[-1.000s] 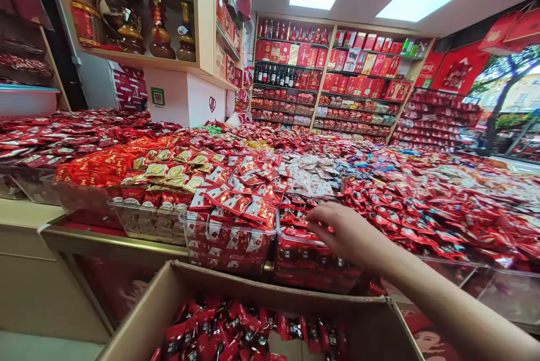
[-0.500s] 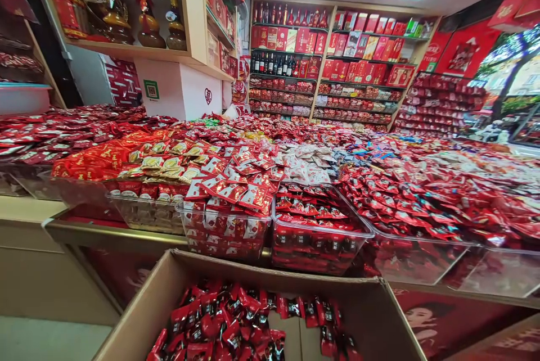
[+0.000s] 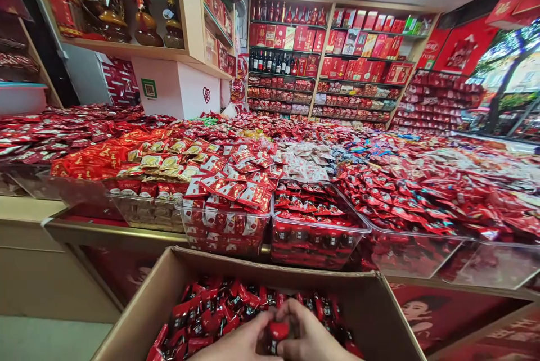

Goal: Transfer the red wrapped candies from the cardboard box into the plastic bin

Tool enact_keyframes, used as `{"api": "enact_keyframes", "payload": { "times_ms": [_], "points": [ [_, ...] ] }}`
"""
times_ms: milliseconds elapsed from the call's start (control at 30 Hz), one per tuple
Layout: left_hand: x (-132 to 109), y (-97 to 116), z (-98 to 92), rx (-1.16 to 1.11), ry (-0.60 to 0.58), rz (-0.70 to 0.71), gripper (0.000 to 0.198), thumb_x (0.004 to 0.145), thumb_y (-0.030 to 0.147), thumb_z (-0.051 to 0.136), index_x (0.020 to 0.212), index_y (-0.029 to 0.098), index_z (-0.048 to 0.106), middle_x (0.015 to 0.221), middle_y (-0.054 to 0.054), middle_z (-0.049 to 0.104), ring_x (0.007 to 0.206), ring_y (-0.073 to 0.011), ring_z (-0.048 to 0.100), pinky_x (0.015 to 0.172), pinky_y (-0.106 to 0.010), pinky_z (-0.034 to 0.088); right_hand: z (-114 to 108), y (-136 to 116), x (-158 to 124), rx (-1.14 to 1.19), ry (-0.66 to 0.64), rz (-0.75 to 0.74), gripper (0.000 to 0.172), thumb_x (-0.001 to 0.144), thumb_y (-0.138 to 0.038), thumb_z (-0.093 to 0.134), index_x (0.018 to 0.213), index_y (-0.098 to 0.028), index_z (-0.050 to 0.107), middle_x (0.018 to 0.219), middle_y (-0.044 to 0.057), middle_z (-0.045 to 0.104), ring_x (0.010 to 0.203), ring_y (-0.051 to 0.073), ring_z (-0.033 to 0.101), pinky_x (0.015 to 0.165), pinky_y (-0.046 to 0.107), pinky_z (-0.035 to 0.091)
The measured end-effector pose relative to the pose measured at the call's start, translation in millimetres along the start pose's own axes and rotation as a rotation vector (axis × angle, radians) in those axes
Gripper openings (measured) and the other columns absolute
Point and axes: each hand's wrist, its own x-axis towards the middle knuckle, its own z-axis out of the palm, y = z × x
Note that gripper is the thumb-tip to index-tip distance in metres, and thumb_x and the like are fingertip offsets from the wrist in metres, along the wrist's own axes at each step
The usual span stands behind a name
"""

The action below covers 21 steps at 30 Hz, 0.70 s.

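Note:
Both my hands reach into an open cardboard box holding small red and black wrapped packets. My left hand and my right hand come together near the box's middle. Between their curled fingers is a red packet, gripped from both sides. The fingertips are partly blurred. Just beyond the box, a clear bin holds similar red and black packets, those at its front standing in rows.
Left of that bin stands a clear bin of red and white packets. More bins of packets spread across the counter. A cabinet overhangs the left side, and stocked shelves line the back wall.
My two hands have come into view from below, inside the box, and closed around a red packet. The camera view has shifted slightly.

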Motion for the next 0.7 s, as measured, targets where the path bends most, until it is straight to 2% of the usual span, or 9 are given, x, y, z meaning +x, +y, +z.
{"api": "enact_keyframes", "payload": {
  "times_ms": [67, 167, 300, 400, 533, 700],
  "points": [
    [1.8, 10.4, 8.9, -0.136, 0.030, 0.027, 0.058, 0.064, 0.029, 0.061, 0.115, 0.018, 0.035, 0.087, -0.004, 0.059, 0.074, -0.0139, 0.054, 0.067, -0.025, 0.039, -3.5, -6.9, -1.2, 0.171, 0.041, 0.014, 0.028, 0.056, -0.015, 0.061, 0.079, -0.018, 0.045, 0.069, -0.004, 0.054, 0.051, 0.007, 0.048, 0.045, 0.018, 0.034],
    [0.9, 25.3, 18.1, -0.184, 0.122, 0.045, 0.062, 0.063, 0.021, 0.062, 0.116, 0.015, 0.030, 0.081, -0.004, 0.060, 0.071, -0.0127, 0.054, 0.062, -0.023, 0.039, -10.0, -22.7, -10.4, 0.367, 0.090, 0.018, 0.023, 0.061, -0.024, 0.061, 0.077, -0.016, 0.047, 0.065, -0.003, 0.053, 0.048, 0.005, 0.044, 0.046, 0.018, 0.032],
    [-1.9, 39.3, 22.9, -0.202, 0.164, 0.069, 0.062, 0.064, 0.014, 0.060, 0.117, 0.015, 0.027, 0.080, -0.004, 0.059, 0.070, -0.0122, 0.054, 0.064, -0.024, 0.039, -17.6, -37.0, -19.5, 0.434, 0.174, 0.013, 0.020, 0.061, -0.025, 0.063, 0.070, -0.013, 0.051, 0.055, -0.004, 0.051, 0.045, 0.004, 0.040, 0.046, 0.017, 0.030],
    [-2.9, 45.0, 24.5, -0.246, 0.177, 0.072, 0.060, 0.064, 0.012, 0.059, 0.116, 0.015, 0.028, 0.074, -0.002, 0.058, 0.069, -0.0125, 0.054, 0.064, -0.026, 0.039, -21.3, -39.0, -20.2, 0.518, 0.163, 0.014, 0.019, 0.061, -0.024, 0.064, 0.071, -0.012, 0.052, 0.054, -0.003, 0.053, 0.046, 0.004, 0.042, 0.047, 0.018, 0.031],
    [-4.6, 49.9, 25.5, -0.269, 0.180, 0.079, 0.053, 0.066, 0.011, 0.057, 0.113, 0.017, 0.033, 0.076, -0.001, 0.058, 0.066, -0.0100, 0.053, 0.061, -0.023, 0.040, -24.3, -40.9, -20.3, 0.537, 0.211, -0.004, 0.019, 0.063, -0.025, 0.063, 0.073, -0.012, 0.053, 0.057, -0.002, 0.053, 0.047, 0.004, 0.043, 0.047, 0.018, 0.031],
    [-5.7, 50.1, 26.7, -0.254, 0.247, 0.066, 0.046, 0.066, 0.012, 0.056, 0.108, 0.016, 0.037, 0.071, 0.000, 0.058, 0.056, -0.0076, 0.051, 0.054, -0.020, 0.040, -22.2, -48.2, -23.4, 0.430, 0.248, -0.039, 0.021, 0.063, -0.031, 0.062, 0.071, -0.014, 0.052, 0.057, -0.003, 0.051, 0.049, 0.005, 0.041, 0.048, 0.018, 0.032]
  ]
}}
